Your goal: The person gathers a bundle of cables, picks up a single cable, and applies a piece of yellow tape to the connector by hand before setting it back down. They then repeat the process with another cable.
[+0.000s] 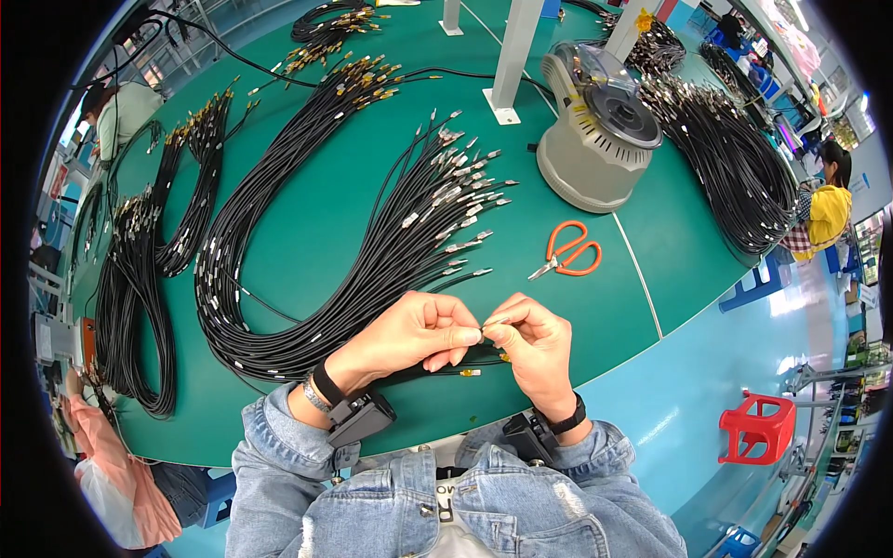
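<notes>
My left hand (409, 332) and my right hand (537, 352) meet over the near edge of the green table (507, 251). Both are closed, thumbs against fingers, with the fingertips touching. A small dark bit shows between them; the fingers hide what it is. Under my hands lies a black cable with a yellow-and-white end (470, 373). Beyond my left hand, a thick bundle of black cables (265, 181) curves in a U, its silver-tipped ends fanned toward the middle. Orange-handled scissors (555, 261) lie past my right hand, blades slightly apart.
A beige machine with a round dark top (595, 153) stands beyond the scissors. More cable bundles lie at left (163, 344) and far right (744, 172). A white metal post (513, 65) rises from the table. A red stool (758, 428) stands on the blue floor. Other people sit around.
</notes>
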`<state>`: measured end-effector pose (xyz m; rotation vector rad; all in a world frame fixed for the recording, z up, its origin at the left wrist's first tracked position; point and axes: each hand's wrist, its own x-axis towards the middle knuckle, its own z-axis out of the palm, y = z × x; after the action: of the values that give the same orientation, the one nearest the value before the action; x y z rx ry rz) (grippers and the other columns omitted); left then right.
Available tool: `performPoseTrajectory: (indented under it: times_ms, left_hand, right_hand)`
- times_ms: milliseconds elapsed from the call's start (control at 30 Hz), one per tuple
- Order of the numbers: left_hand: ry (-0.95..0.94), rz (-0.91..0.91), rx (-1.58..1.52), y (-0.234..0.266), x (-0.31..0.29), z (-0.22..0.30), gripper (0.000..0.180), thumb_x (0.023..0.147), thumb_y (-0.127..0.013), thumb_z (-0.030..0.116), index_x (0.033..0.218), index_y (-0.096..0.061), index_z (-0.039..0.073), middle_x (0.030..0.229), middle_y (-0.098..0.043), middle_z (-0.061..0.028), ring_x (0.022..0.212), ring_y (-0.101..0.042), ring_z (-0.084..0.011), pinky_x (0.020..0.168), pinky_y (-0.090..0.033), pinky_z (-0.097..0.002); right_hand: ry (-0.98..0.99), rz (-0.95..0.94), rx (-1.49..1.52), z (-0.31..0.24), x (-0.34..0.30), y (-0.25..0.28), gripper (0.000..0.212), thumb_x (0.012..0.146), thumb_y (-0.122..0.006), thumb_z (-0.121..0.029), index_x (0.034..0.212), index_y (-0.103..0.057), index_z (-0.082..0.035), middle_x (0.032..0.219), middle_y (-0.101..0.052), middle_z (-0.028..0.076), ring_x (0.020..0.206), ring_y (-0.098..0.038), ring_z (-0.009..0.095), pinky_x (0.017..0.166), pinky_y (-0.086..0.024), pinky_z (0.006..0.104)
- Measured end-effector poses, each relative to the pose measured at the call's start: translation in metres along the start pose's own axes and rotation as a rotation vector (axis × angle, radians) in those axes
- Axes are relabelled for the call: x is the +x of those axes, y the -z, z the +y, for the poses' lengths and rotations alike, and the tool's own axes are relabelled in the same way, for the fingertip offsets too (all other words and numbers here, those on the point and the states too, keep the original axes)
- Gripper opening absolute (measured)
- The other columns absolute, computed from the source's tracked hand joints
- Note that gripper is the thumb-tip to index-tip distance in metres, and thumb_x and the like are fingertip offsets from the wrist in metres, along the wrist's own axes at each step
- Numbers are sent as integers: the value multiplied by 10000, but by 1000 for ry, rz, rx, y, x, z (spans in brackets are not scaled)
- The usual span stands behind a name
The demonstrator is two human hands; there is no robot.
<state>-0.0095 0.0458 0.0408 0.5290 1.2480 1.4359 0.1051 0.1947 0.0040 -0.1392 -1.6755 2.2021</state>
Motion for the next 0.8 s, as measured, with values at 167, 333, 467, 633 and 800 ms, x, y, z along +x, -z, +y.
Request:
performPoseTrajectory:
  times_ms: [167, 333, 467, 633, 800]
  left_hand:
    - [-50, 6, -4, 7, -3, 1, 129, 893, -594, 137, 879, -597, 9, 666, -584, -16, 499, -470, -45, 492, -389, -199]
    - [-365, 251, 557, 0, 6, -12, 98, 838, -646, 122, 841, -613, 29, 728, -616, -27, 583, -540, -125, 580, -449, -263]
    - [-596, 254, 1088, -3, 11, -32, 98, 784, -676, 115, 816, -617, 44, 779, -618, -48, 721, -575, -217, 655, -467, -301]
    - [-588, 482, 1214, 1, 14, -27, 117, 733, -689, 94, 812, -620, 45, 802, -583, -70, 786, -554, -261, 694, -465, -323]
    - [-566, 682, 1536, 15, 18, -29, 142, 694, -693, 63, 804, -607, 38, 782, -541, -64, 772, -538, -245, 679, -461, -339]
  right_hand:
    - [-23, -92, -65, -3, 5, 9, 88, 844, -621, -6, 924, -618, 29, 866, -605, 76, 743, -570, 113, 701, -471, 235]
    - [-95, 69, -295, -25, 29, 31, 148, 866, -598, -49, 990, -620, 29, 820, -593, 26, 713, -539, 80, 673, -453, 220]
    - [9, 246, -206, -48, 73, 59, 208, 907, -543, -131, 1028, -598, 30, 703, -490, -22, 595, -406, 54, 567, -348, 199]
    - [-61, 340, -21, -64, 131, 70, 232, 914, -544, -149, 1050, -576, 36, 663, -438, -30, 527, -317, 44, 509, -289, 210]
    - [-72, 446, 83, -57, 171, 68, 167, 910, -561, -142, 970, -574, 13, 612, -413, -49, 465, -281, 40, 477, -256, 209]
